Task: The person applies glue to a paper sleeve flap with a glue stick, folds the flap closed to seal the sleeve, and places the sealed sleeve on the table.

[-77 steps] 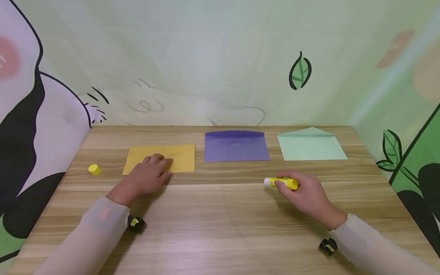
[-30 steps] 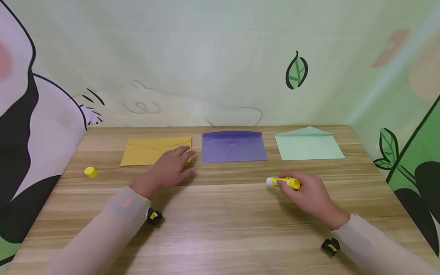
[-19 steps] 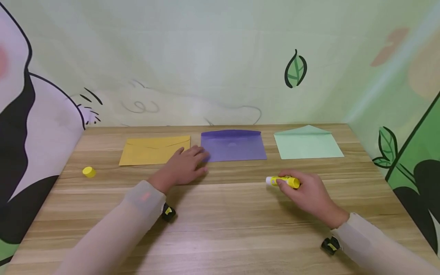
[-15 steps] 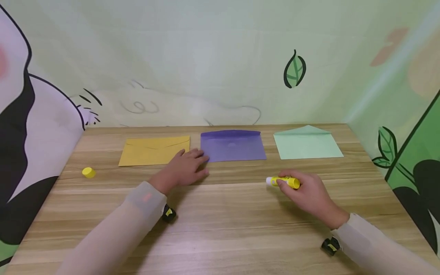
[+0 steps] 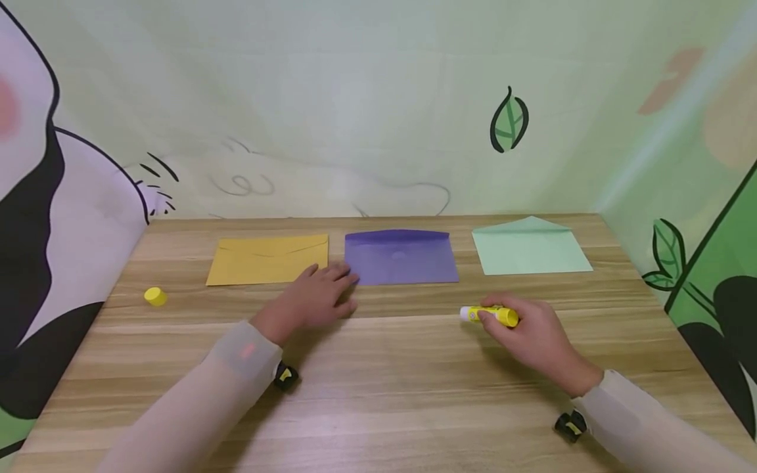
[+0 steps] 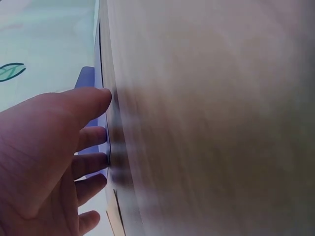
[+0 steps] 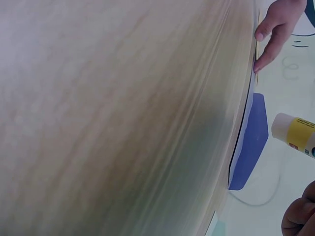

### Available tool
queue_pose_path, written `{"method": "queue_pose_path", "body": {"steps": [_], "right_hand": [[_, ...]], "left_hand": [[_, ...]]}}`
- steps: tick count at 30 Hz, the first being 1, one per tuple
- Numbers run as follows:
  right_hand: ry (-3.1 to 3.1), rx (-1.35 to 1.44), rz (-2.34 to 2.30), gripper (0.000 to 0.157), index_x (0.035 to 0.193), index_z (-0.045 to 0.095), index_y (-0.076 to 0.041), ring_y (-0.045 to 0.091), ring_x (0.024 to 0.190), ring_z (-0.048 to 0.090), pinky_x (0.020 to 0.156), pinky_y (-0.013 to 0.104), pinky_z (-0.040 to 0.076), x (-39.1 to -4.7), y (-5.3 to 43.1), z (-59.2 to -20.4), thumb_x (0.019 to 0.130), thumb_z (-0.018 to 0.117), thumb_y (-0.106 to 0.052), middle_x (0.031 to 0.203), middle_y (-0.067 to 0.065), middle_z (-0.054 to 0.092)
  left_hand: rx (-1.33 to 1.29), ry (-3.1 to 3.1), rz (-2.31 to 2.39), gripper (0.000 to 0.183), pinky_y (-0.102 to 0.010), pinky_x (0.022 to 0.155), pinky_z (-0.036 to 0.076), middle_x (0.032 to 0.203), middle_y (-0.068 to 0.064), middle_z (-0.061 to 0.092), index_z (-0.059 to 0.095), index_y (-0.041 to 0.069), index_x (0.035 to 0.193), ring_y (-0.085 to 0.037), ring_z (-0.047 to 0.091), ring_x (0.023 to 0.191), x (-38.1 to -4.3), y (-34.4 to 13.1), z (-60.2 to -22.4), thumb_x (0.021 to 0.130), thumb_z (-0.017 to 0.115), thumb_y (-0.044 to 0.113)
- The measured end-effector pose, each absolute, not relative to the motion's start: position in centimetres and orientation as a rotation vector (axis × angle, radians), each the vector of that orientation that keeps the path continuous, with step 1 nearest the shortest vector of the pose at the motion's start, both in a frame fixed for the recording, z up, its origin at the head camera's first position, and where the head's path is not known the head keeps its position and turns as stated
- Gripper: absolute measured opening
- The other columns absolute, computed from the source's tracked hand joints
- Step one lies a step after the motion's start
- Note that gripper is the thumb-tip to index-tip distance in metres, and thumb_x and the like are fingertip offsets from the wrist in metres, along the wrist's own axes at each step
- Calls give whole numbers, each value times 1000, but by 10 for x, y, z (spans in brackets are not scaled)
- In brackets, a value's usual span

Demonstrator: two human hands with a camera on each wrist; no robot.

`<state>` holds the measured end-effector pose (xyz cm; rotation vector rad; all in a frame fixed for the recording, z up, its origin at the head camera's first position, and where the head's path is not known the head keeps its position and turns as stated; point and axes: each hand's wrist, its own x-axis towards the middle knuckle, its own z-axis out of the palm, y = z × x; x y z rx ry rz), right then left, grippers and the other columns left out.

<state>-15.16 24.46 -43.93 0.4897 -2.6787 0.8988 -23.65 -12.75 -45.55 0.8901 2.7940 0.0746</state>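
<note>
My left hand lies with fingers spread, its fingertips on the near left corner of a purple envelope. That envelope's darker flap is raised along the far edge, as the left wrist view also shows. Just left of it lies a yellow envelope with its flap folded down, one corner behind my hand. A glue stick, yellow with a white end and uncapped, is held between thumb and fingers of my right hand, above the table. To the right a mint green envelope lies with its pointed flap lifted.
A yellow cap stands on the wooden table at the left, near its side edge. Behind the envelopes rises a pale backdrop with printed leaves and lines, which also closes off both sides.
My left hand has left the yellow envelope, which now lies farther back, and moved right to the purple one. The purple envelope has slid slightly toward me. My right hand stays almost still.
</note>
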Motion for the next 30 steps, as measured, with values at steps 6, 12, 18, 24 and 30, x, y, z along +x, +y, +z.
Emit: {"method": "queue_pose_path", "body": {"steps": [6,12,18,24,30], "right_hand": [[-2687,489,896,11,97,75,-14,4,51,42,44,23,39,-151,244,-438,89,76,-21,64,-7,60],[-2690,490,900,12,98,75,-13,4,51,41,44,23,38,-150,242,-437,89,75,-21,62,-7,58],[-2697,480,898,12,97,75,-13,5,53,44,45,22,40,-150,242,-439,89,76,-21,69,-4,64],[-2713,464,891,13,98,75,-13,6,53,45,46,23,41,-150,241,-440,89,76,-22,73,-1,67],[-2701,471,897,11,97,75,-13,6,54,46,47,23,41,-150,241,-441,88,76,-21,74,-2,68]], "left_hand": [[932,2781,55,64,-62,118,24,160,-16,34,40,8,154,-36,32,148,-223,-129,-453,102,50,45],[969,2778,31,63,-59,118,26,161,-16,34,39,9,154,-36,32,148,-211,-131,-453,103,49,44],[998,2779,49,63,-56,118,28,160,-18,34,40,7,153,-38,32,147,-204,-133,-451,103,50,42],[980,2750,93,68,-55,119,27,160,-19,32,39,6,154,-39,31,147,-196,-134,-450,100,53,46],[991,2743,112,69,-54,119,27,160,-20,33,39,6,153,-39,32,147,-188,-134,-451,100,54,48]]}}
